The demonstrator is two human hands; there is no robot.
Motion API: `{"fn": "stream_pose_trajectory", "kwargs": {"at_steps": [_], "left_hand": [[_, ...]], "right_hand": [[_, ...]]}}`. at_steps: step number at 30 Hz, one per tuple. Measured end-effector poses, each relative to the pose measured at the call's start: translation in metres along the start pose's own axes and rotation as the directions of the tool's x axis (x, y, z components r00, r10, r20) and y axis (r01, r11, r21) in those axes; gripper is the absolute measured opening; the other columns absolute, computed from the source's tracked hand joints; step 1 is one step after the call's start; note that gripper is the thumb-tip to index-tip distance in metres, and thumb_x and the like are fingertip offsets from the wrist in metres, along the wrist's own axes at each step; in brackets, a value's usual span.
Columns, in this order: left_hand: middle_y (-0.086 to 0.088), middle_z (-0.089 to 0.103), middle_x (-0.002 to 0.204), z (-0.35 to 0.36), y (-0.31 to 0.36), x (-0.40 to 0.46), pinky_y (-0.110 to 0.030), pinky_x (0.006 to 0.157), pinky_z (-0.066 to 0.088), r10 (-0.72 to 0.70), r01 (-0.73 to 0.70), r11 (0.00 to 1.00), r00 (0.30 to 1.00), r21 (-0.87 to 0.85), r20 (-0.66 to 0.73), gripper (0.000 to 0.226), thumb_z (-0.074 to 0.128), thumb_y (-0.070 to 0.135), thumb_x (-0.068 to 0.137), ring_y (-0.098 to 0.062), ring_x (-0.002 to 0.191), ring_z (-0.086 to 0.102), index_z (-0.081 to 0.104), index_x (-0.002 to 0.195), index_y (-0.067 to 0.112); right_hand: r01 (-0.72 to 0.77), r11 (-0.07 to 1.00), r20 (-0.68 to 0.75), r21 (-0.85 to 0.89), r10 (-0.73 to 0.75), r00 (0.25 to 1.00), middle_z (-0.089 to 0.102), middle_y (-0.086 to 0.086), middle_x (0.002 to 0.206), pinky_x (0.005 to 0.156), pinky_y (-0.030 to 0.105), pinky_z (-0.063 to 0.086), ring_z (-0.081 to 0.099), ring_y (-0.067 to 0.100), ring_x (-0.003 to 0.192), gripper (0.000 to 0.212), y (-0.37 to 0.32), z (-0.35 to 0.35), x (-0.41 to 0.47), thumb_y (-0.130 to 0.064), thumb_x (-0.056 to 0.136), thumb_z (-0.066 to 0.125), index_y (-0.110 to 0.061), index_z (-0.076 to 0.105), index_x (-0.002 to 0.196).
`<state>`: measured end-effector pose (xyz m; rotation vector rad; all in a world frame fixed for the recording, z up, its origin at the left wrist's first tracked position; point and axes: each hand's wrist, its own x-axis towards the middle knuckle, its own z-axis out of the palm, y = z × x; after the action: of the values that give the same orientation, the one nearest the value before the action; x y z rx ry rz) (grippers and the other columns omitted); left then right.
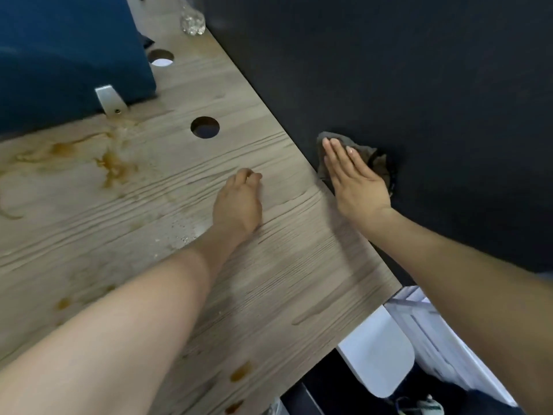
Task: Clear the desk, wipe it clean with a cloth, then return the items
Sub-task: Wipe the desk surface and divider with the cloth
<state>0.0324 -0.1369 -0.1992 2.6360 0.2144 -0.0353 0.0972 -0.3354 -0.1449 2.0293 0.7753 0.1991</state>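
The wooden desk [287, 265] has brown liquid stains [113, 166] at its left and smaller brown spots [241, 371] near its front edge. My left hand [239, 202] rests on the desk near its middle, fingers curled under, holding nothing. My right hand [353, 178] lies flat, fingers together, pressing a dark grey cloth [378, 163] against the black wall panel [419, 85] just beyond the desk's right edge. Most of the cloth is hidden under the palm.
A blue partition [65, 55] with a metal bracket [109, 98] stands at the back left. Two round cable holes [205, 127] pierce the desk. A clear plastic bottle [193, 16] stands at the far back. White furniture [377, 351] sits below the right edge.
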Motion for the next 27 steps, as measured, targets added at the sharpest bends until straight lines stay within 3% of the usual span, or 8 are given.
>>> {"fn": "stream_pose_trajectory", "kwargs": {"at_steps": [4,10,12,15,19,22,25,27], "left_hand": [[-0.003,0.038,0.138,0.0,-0.02,0.011,-0.033,0.101,0.033,0.028,-0.03,0.999,0.998,0.035,0.057,0.05,0.056,0.024,0.09,-0.024,0.126,0.034,0.041,0.137,0.017],[0.004,0.034,0.139,-0.001,-0.023,0.014,-0.033,0.099,0.036,0.009,-0.011,1.0,0.996,0.027,0.093,0.046,0.057,0.03,0.09,-0.02,0.126,0.031,0.042,0.134,0.023],[0.005,0.034,0.139,-0.002,-0.022,0.013,-0.033,0.096,0.038,0.001,-0.004,1.0,0.995,0.029,0.098,0.045,0.056,0.03,0.091,-0.02,0.126,0.031,0.042,0.133,0.023],[0.005,0.034,0.138,-0.004,-0.021,0.013,-0.032,0.093,0.039,-0.001,-0.004,0.999,0.996,0.048,0.093,0.044,0.055,0.031,0.092,-0.019,0.124,0.033,0.041,0.133,0.023],[0.006,0.034,0.138,-0.002,-0.021,0.011,-0.031,0.092,0.04,0.001,-0.005,0.999,0.996,0.044,0.086,0.044,0.055,0.032,0.092,-0.018,0.123,0.033,0.04,0.132,0.023],[0.007,0.031,0.139,0.0,-0.023,0.012,-0.029,0.091,0.039,0.003,-0.006,0.999,0.996,0.036,0.09,0.042,0.053,0.032,0.093,-0.016,0.123,0.031,0.039,0.132,0.024],[0.008,0.03,0.14,0.002,-0.024,0.012,-0.029,0.091,0.037,0.007,-0.01,1.0,0.996,0.026,0.094,0.041,0.054,0.031,0.093,-0.016,0.125,0.028,0.039,0.131,0.025],[0.008,0.03,0.141,0.002,-0.024,0.013,-0.03,0.092,0.037,0.007,-0.009,1.0,0.995,0.023,0.097,0.041,0.054,0.03,0.093,-0.017,0.125,0.028,0.039,0.131,0.025]], "right_hand": [[0.039,0.998,-0.063,0.058,-0.035,0.997,-0.015,0.018,0.156,0.113,0.037,-0.017,-0.014,0.026,0.145,0.057,-0.002,-0.007,0.051,-0.019,0.098,0.007,0.004,-0.008,0.147],[0.129,0.981,-0.022,0.148,-0.127,0.992,-0.002,0.014,0.159,0.116,0.041,-0.01,-0.005,0.027,0.146,0.052,0.003,-0.022,0.102,-0.021,0.101,0.015,-0.003,0.012,0.15],[0.163,0.97,-0.079,0.178,-0.151,0.985,0.021,0.015,0.155,0.118,0.042,0.0,0.015,0.028,0.145,0.051,0.004,-0.016,0.084,-0.019,0.098,0.017,-0.005,0.037,0.143],[0.172,0.967,-0.07,0.188,-0.162,0.984,0.06,0.018,0.126,0.113,0.042,0.019,0.055,0.032,0.121,0.052,-0.003,0.005,0.019,-0.015,0.086,0.025,0.0,0.071,0.104],[0.21,0.965,0.079,0.158,-0.224,0.971,0.062,0.017,0.124,0.114,0.04,0.009,0.057,0.031,0.118,0.048,-0.007,0.018,-0.007,-0.013,0.082,0.031,0.002,0.071,0.103],[0.173,0.968,0.027,0.181,-0.181,0.983,0.059,0.009,0.13,0.114,0.039,0.016,0.052,0.025,0.125,0.053,-0.008,0.002,0.041,-0.018,0.086,0.025,-0.007,0.068,0.113],[0.153,0.979,-0.087,0.135,-0.143,0.986,0.025,0.01,0.155,0.118,0.039,0.001,0.018,0.024,0.145,0.052,-0.006,-0.008,0.09,-0.019,0.097,0.018,-0.007,0.031,0.146],[0.168,0.977,-0.03,0.13,-0.165,0.986,0.007,0.011,0.159,0.117,0.04,-0.007,0.001,0.024,0.147,0.051,-0.003,-0.015,0.107,-0.021,0.102,0.016,-0.005,0.012,0.15]]}}
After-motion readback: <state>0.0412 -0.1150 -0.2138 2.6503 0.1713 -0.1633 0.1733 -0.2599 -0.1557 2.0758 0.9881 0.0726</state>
